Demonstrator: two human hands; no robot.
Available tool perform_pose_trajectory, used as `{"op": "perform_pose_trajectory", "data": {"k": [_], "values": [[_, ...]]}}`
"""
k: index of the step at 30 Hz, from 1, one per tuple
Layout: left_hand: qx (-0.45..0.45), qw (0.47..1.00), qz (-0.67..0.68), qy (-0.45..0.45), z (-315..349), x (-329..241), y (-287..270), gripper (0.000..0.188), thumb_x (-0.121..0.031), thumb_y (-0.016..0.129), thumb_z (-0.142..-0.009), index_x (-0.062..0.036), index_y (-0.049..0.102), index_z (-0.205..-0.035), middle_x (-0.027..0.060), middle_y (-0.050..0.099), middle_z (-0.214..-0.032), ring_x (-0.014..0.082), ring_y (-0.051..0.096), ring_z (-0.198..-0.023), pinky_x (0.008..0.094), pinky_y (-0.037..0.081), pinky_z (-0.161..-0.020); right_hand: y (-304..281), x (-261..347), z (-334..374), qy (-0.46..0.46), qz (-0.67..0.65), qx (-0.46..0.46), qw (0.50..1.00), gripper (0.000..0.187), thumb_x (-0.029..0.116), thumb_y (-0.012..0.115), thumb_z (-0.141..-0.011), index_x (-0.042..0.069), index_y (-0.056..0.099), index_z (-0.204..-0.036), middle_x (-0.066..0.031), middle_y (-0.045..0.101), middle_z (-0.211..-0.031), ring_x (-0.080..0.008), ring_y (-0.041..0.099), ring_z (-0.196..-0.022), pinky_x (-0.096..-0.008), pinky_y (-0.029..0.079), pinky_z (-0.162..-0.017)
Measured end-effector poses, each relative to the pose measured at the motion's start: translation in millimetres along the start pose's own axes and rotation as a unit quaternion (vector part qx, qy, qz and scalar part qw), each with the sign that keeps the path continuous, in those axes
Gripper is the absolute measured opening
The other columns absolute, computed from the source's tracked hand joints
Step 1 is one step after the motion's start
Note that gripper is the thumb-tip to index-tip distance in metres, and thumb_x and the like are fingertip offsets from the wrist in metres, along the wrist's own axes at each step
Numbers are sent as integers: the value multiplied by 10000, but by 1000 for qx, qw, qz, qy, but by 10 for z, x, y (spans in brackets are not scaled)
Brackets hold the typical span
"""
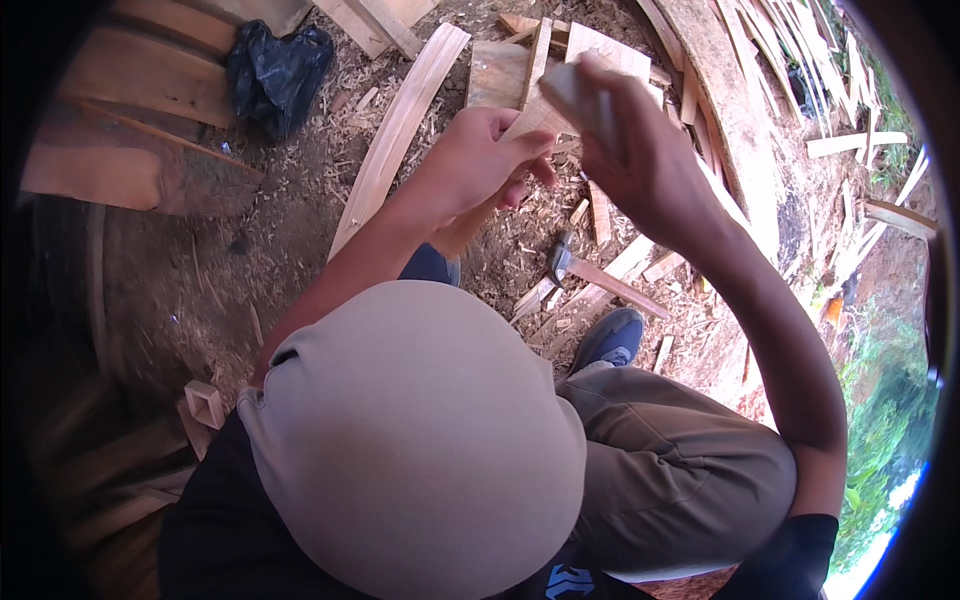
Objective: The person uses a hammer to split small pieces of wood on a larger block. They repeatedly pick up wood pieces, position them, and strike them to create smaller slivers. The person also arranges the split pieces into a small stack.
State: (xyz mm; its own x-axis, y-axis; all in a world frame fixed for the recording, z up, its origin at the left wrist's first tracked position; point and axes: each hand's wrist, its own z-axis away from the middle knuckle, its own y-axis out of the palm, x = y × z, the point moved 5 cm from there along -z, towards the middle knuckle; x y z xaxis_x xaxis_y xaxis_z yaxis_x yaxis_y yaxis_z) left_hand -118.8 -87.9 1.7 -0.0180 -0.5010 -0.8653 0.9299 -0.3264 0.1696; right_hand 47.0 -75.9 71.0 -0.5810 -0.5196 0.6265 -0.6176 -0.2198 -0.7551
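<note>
Held up above the chip-strewn ground (200, 270): thin wooden slat (530, 118), light, stiff, likely splintery, left hand (480, 160) clenched round its lower end, right hand (640, 160) grasping a pale blurred block (580, 100) against it; best gripped low, off rough edges.

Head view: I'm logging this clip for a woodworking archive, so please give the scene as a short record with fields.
Setting: dirt ground littered with wood offcuts and shavings
Left hand: closed around a wooden piece
Right hand: raised, grip on a blurred pale object; what it is cannot be told
On the ground: hammer, long plank, black plastic bag
Near the feet: blue shoe
</note>
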Motion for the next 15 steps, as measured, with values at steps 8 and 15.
{"op": "perform_pose_trajectory", "data": {"k": [8,15], "values": [[17,997,-68,37,8,-52,27,242,-269,609,-1036,-28,625,-1029,56,685,-784,71,547,-493,232,453,-459,-611,-546,59,130,-90,-217,963,685,189,585,-968,-24,299,-1552,-152,571,-1094,-197,622,-1031,-330,540,-850],[21,991,-115,57,-48,-10,-39,297,-260,628,-1016,-1,614,-1159,40,675,-812,75,566,-535,230,468,-490,-432,-1253,317,332,-197,-218,896,654,334,701,-884,-71,464,-1339,-97,584,-995,-152,559,-851,-311,471,-713]]}}
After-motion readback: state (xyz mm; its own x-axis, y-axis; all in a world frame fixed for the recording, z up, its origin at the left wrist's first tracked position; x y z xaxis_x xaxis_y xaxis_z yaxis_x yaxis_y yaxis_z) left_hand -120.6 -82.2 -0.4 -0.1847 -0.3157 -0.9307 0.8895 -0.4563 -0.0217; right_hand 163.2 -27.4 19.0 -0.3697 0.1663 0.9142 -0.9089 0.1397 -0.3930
